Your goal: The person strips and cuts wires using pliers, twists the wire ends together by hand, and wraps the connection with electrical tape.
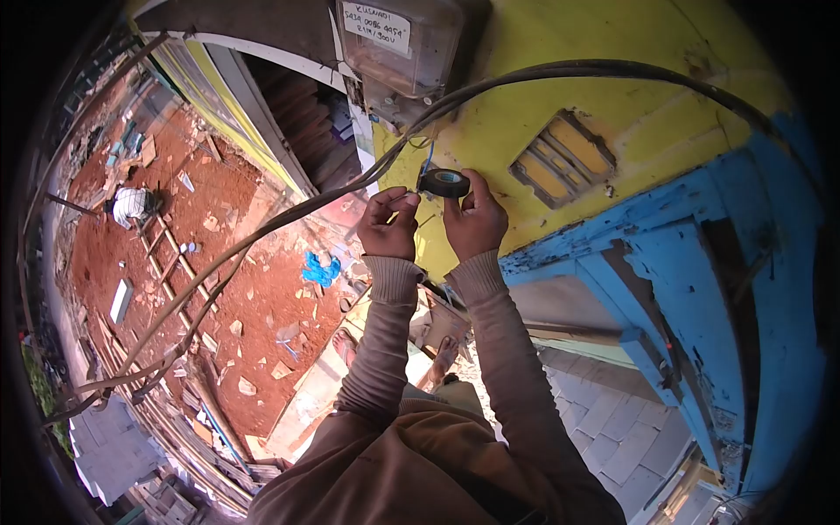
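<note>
My right hand (475, 219) holds a roll of black electrical tape (446, 182) between thumb and fingers, its pale blue core facing up. Close beside it on the left, my left hand (389, 225) is closed in a pinch. What its fingertips grip is too small to make out. A thin blue wire (428, 158) comes down just behind the tape roll, below the electricity meter (407, 52). Thick black cables (525, 73) arch past, above and left of both hands.
The yellow wall (647, 52) carries a vent block (564, 159); a peeling blue wooden frame (647, 271) stands right. Below left, a bamboo ladder (166, 271), a blue cloth or bag (321, 269) and rubble lie on red soil, where another person (133, 204) is bent down.
</note>
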Motion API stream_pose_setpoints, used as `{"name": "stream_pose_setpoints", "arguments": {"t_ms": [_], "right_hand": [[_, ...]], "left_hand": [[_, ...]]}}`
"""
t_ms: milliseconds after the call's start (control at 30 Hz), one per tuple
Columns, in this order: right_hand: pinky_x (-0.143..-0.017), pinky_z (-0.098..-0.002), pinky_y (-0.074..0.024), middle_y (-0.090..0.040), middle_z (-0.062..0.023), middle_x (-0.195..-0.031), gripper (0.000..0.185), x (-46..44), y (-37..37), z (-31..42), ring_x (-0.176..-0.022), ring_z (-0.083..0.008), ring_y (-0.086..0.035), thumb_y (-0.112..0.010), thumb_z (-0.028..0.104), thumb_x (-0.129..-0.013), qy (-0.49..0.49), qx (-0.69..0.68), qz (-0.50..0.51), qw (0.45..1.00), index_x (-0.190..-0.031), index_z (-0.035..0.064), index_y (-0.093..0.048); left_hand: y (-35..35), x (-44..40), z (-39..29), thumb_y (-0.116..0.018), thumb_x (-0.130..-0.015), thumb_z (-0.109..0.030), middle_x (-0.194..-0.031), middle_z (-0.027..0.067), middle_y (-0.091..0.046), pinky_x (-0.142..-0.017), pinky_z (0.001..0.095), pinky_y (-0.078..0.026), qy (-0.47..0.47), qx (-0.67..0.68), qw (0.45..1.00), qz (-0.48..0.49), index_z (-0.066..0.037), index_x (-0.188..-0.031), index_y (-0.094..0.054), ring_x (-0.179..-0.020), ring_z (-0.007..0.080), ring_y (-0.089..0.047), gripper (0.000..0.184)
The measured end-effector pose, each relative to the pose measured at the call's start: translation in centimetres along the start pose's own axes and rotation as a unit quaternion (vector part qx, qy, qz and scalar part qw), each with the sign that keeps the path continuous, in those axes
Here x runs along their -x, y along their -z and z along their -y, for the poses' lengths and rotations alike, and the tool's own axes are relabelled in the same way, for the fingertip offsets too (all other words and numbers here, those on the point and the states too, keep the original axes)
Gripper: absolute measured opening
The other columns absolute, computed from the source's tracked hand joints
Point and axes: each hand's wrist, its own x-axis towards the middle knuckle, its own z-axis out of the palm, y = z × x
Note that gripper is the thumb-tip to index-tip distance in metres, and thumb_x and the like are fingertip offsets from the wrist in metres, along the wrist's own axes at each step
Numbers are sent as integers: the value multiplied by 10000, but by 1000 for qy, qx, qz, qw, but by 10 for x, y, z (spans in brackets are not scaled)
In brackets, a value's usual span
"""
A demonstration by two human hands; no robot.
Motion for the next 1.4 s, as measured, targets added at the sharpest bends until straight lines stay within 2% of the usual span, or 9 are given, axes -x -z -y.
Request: {"name": "stream_pose_setpoints", "arguments": {"t_ms": [333, 400, 533, 667, 833, 900, 1133, 1200, 1400], "right_hand": [[-628, -459, -528, -685, -144, -747, 285, -8, -11, 15, -718, -350, -686, -755, 245, -777, -47, 97, 106, 988, -1007, 97, -677], [-670, -481, -528, -694, -171, -796, 275, -14, -19, 6, -776, -375, -682, -746, 277, -782, -29, 28, 249, 968, -957, 75, -686], [-692, -482, -530, -692, -185, -802, 287, -22, -24, 8, -798, -377, -681, -728, 302, -796, -28, -19, 220, 975, -923, 48, -684], [-692, -486, -548, -700, -182, -837, 279, -27, -21, 21, -798, -386, -688, -725, 283, -800, -53, 93, 242, 964, -953, 55, -673], [-682, -484, -541, -696, -178, -802, 269, -25, -15, 21, -789, -386, -680, -717, 232, -790, -20, 84, 256, 963, -994, 61, -680], [-650, -466, -538, -685, -159, -734, 254, -20, 1, 32, -737, -368, -682, -704, 215, -794, -10, 95, 156, 983, -1006, 78, -681], [-610, -436, -524, -637, -113, -606, 279, -29, 20, 57, -617, -330, -666, -711, 250, -796, 94, -28, 124, 987, -1013, 75, -681], [-634, -448, -532, -654, -131, -651, 318, -38, 27, 70, -653, -343, -669, -705, 309, -810, 83, 21, 232, 969, -1016, 68, -677], [-690, -485, -535, -686, -175, -780, 286, -54, 4, 77, -750, -375, -674, -698, 340, -813, 85, 110, 284, 949, -876, 62, -676]], "left_hand": [[2, -3, -17, -735, -856, -55, -802, 88, -700, -408, 203, -313, 101, 56, 993, 8, 10, -1061, -603, -468, 45, -459, 252], [5, -6, -15, -726, -860, -49, -822, 107, -710, -401, 204, -302, 105, 64, 992, 23, 3, -1073, -593, -457, 43, -446, 257], [4, -6, -19, -712, -864, -41, -893, 170, -730, -383, 211, -271, 102, 75, 991, 32, -38, -1178, -515, -427, 41, -403, 371], [5, -8, -17, -718, -854, -35, -939, 196, -727, -386, 224, -279, 127, 66, 989, 27, -98, -1289, -389, -430, 60, -409, 548], [5, -5, -10, -716, -846, -4, -998, 209, -714, -393, 232, -317, 99, 64, 993, -6, -82, -1310, -373, -455, 76, -458, 583], [3, -3, -9, -714, -845, 6, -1021, 213, -708, -397, 235, -335, 87, 73, 994, -4, -78, -1324, -365, -469, 84, -484, 599], [3, -6, -10, -664, -859, 30, -1041, 166, -721, -428, 201, -346, 73, 98, 993, 1, -28, -1383, -429, -540, 61, -544, 578], [3, -6, -10, -636, -862, 55, -1034, 157, -724, -441, 201, -359, 63, 61, 996, -6, -31, -1397, -430, -568, 68, -573, 579], [2, -3, 0, -644, -830, 85, -1033, 167, -727, -467, 210, -402, 16, 78, 997, -12, -28, -1373, -443, -609, 86, -610, 590]]}}
